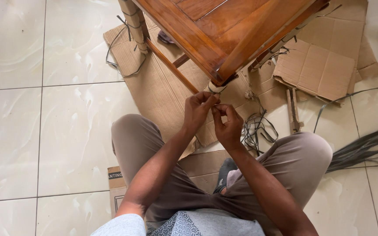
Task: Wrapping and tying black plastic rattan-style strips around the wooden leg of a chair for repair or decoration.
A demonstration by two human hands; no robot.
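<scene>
Sitting on the pale tiled floor (pixel 44 131) with our knees spread, we work at the near corner of a brown wooden table (pixel 215 30) that stands just beyond us. Our left hand (pixel 200 109) and our right hand (pixel 229 124) meet right below that corner, touching each other at the fingertips. Both hands have their fingers curled and drawn together, pinching at the pale wrapping (pixel 217 88) around the top of the table's near leg; what exactly sits between the fingertips is too small for us to tell. Flattened brown cardboard (pixel 162 94) lies under the table and reaches toward our left knee, with more folded cardboard pieces (pixel 324 65) on the far right. A tangle of dark plastic strapping (pixel 257 129) lies on the floor just to the right of our right hand, and a bundle of similar dark straps (pixel 366 146) stretches away at the right edge. Another table leg (pixel 134 26), wrapped in cardboard, stands at the far left of the table.
</scene>
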